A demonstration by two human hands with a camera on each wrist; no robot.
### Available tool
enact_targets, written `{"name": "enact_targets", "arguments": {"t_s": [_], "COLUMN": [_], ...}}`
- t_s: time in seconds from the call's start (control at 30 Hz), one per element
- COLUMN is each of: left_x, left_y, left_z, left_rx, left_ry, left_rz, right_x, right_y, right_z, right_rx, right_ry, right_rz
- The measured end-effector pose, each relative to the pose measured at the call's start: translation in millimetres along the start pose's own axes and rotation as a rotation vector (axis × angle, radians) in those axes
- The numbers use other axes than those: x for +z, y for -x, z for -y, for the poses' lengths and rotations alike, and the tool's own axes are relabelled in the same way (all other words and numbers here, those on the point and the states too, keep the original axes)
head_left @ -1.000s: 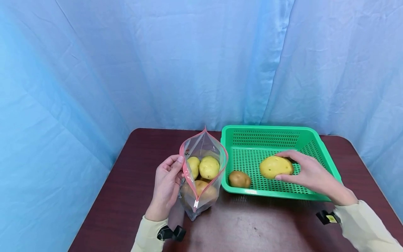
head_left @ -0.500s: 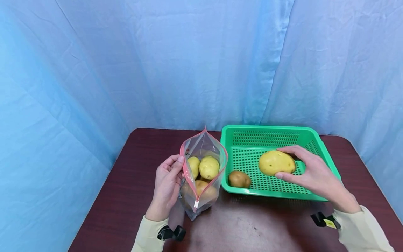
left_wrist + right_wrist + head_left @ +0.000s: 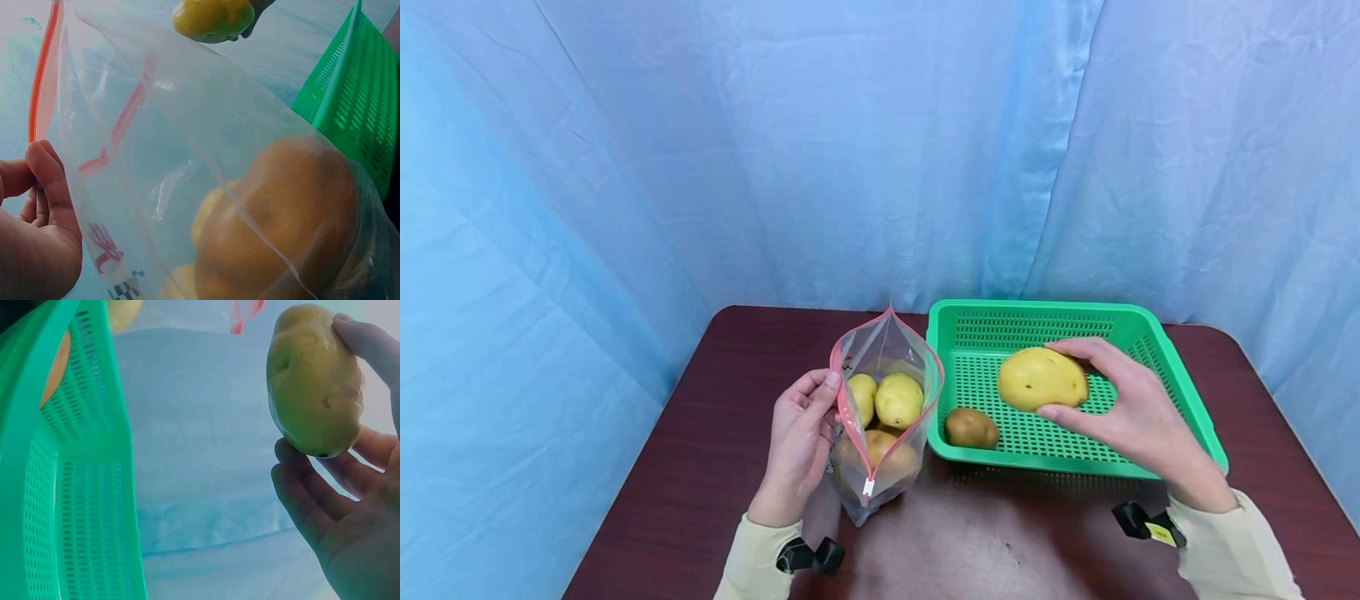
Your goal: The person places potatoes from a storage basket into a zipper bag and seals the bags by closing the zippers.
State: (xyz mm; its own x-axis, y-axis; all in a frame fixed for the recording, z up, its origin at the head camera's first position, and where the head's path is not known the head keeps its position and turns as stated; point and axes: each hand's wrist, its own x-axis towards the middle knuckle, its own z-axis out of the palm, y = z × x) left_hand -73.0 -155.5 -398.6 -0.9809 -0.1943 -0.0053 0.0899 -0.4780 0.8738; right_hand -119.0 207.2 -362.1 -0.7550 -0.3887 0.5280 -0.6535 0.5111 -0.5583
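Note:
My left hand (image 3: 801, 437) pinches the pink-edged rim of a clear zip bag (image 3: 887, 342) between thumb and fingers. The bag's mouth gapes wide, and its white slider sits at the near end. Inside are two yellow, lemon-like fruits (image 3: 898, 401) and a brown potato (image 3: 281, 212), seen through the plastic in the left wrist view. Over the green basket, my right hand (image 3: 1138, 412) holds a yellow potato (image 3: 1042, 379) by its right end, thumb on the near side and fingers behind. The right wrist view shows this potato (image 3: 314, 381) raised beside the basket.
A green perforated basket (image 3: 1060, 461) stands right of the bag, its left wall close to the bag's rim. One small brown potato (image 3: 972, 427) lies in its near left corner. The dark wooden table (image 3: 715, 400) backs onto blue curtains (image 3: 850, 167).
My right hand has lifted the yellow potato higher and carried it a little left over the basket. The left hand and the bag have stayed in place.

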Motion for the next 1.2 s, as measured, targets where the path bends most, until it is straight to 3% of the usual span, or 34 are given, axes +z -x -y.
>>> {"name": "enact_targets", "arguments": {"t_s": [0.73, 1.2], "left_x": [3.4, 5.0], "left_y": [1.2, 0.6], "left_z": [1.5, 2.6], "left_rx": [0.005, -0.001], "left_ry": [0.030, 0.030], "left_rz": [0.022, 0.025], "right_x": [20, 44], "right_y": [-23.8, -39.7], "right_z": [36, 56], "right_rx": [-0.092, -0.145], "right_ry": [-0.104, -0.136], "right_rz": [-0.075, -0.074]}}
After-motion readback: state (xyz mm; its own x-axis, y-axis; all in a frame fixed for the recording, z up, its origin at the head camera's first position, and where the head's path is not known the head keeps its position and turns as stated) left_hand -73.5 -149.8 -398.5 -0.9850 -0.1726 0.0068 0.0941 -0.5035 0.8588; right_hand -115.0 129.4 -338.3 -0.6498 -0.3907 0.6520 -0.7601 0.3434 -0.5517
